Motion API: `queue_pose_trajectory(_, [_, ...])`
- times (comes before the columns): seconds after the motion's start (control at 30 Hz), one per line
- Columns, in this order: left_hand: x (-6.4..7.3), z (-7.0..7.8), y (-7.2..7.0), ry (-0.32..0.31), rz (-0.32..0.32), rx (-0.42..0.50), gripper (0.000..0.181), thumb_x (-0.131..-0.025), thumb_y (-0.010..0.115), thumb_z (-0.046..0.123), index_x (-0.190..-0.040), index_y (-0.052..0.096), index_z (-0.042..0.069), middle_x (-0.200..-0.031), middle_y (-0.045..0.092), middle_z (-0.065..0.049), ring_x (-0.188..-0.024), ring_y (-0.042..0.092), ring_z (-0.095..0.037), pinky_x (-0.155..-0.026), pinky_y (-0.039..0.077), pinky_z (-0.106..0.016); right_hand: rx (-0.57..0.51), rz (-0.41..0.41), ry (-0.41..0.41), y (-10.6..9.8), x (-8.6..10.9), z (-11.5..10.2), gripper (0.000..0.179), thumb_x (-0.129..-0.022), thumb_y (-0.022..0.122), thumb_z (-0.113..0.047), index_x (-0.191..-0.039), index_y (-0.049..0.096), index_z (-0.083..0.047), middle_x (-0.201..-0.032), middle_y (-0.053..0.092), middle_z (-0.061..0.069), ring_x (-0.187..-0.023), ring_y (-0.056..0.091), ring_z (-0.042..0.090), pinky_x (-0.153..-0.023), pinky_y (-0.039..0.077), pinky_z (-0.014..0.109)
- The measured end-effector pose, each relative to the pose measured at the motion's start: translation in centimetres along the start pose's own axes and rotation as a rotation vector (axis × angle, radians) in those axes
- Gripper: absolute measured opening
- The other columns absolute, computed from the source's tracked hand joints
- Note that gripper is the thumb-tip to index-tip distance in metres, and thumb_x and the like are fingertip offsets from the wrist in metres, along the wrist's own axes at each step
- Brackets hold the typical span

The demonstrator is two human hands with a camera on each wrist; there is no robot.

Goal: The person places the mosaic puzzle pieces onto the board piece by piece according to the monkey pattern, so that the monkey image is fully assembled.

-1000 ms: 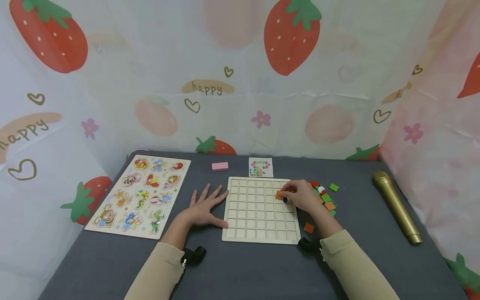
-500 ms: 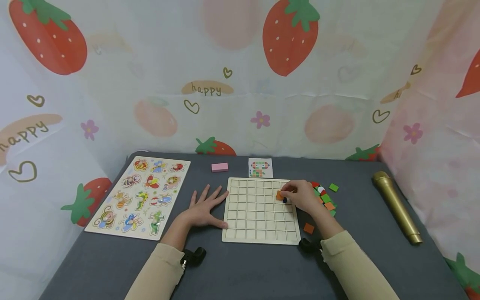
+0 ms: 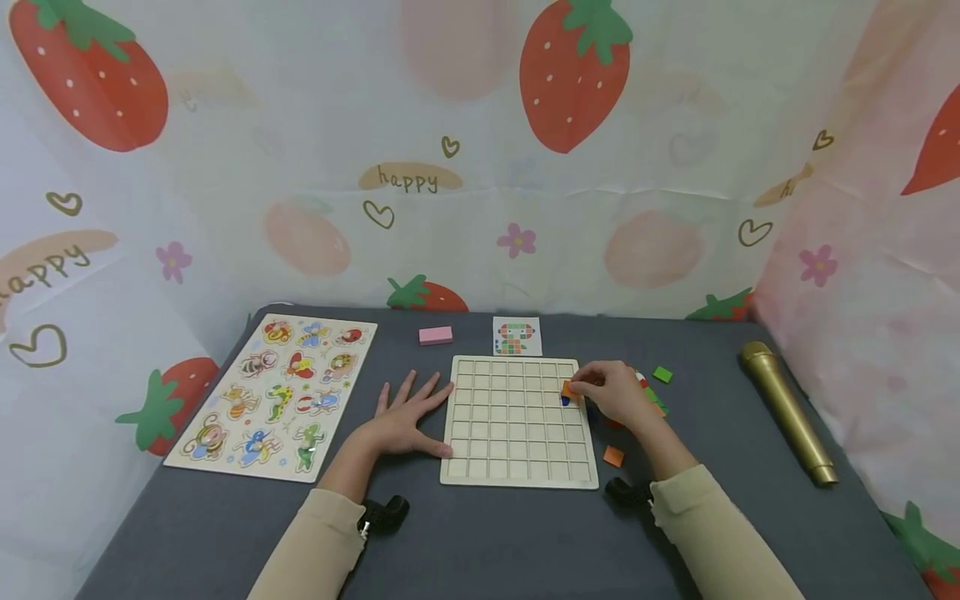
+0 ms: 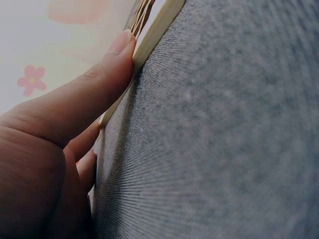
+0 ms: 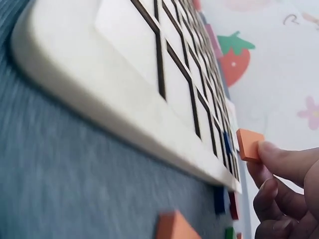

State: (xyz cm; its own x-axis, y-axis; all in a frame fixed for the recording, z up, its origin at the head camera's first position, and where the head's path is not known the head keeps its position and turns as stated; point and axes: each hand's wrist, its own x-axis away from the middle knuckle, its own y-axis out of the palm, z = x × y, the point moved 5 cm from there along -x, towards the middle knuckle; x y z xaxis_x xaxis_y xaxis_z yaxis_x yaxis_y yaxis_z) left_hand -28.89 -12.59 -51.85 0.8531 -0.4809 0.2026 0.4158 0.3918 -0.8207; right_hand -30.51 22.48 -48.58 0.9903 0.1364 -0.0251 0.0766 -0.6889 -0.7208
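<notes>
My right hand (image 3: 617, 393) pinches a square orange tile (image 5: 249, 145) between thumb and fingertips, over the right side of the gridded wooden board (image 3: 510, 425). A dark blue tile (image 3: 566, 401) shows on the board just below the orange one in the head view. With fingers spread, my left hand (image 3: 401, 425) lies flat at the board's left side. In the left wrist view its thumb (image 4: 107, 69) presses on the board's edge.
Behind the board lie a pattern card (image 3: 517, 337) and a pink block (image 3: 436, 335). An insect puzzle board (image 3: 273, 396) lies left, a gold microphone (image 3: 787, 412) right. Loose tiles, including green (image 3: 662, 375) and orange (image 3: 613, 456), lie right of the board, some hidden by the right hand.
My right hand has shifted slightly right with the orange tile, tilting it, and more of the blue tile shows beneath. My left hand stays in place; the head view has shifted a little.
</notes>
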Motion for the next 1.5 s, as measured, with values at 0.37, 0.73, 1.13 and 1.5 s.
queue_pose_trajectory(0.37, [0.1, 0.0, 0.1, 0.006, -0.001, 0.004, 0.112, -0.072, 0.082, 0.064, -0.162, 0.023, 0.032, -0.172, 0.007, -0.001, -0.156, -0.014, -0.036, -0.118, -0.015, -0.066, 0.031, -0.051, -0.016, 2.3, -1.2, -1.3, 0.011, -0.094, 0.074, -0.026, -0.095, 0.078, -0.016, -0.089, 0.072, 0.001, -0.072, 0.059, 0.015, -0.062, 0.049, 0.03])
queue_pose_trajectory(0.73, [0.4, 0.0, 0.0, 0.006, -0.001, 0.006, 0.112, -0.073, 0.081, 0.064, -0.162, 0.023, 0.031, -0.172, 0.007, -0.001, -0.156, -0.013, -0.037, -0.118, -0.015, -0.066, 0.108, -0.118, -0.035, 2.7, -1.2, -1.9, 0.012, -0.093, 0.074, -0.027, -0.097, 0.079, -0.017, -0.089, 0.068, 0.001, -0.07, 0.056, 0.016, -0.059, 0.047, 0.03])
queue_pose_trajectory(1.13, [0.5, 0.2, 0.0, 0.005, -0.001, 0.009, 0.111, -0.073, 0.082, 0.063, -0.162, 0.024, 0.03, -0.172, 0.008, -0.002, -0.156, -0.013, -0.037, -0.118, -0.015, -0.066, 0.108, 0.024, 0.025, -1.8, -1.3, 1.0, 0.023, -0.096, 0.071, -0.025, -0.112, 0.076, -0.009, -0.106, 0.073, 0.011, -0.092, 0.066, 0.027, -0.072, 0.057, 0.039])
queue_pose_trajectory(1.5, [0.2, 0.0, 0.0, 0.01, 0.001, 0.004, 0.111, -0.073, 0.08, 0.065, -0.162, 0.022, 0.032, -0.172, 0.007, 0.0, -0.156, -0.014, -0.035, -0.118, -0.016, -0.066, 0.142, 0.047, 0.161, -5.1, -1.9, 4.6, 0.037, -0.1, 0.065, -0.029, -0.124, 0.069, -0.002, -0.12, 0.068, 0.023, -0.106, 0.064, 0.039, -0.085, 0.056, 0.051])
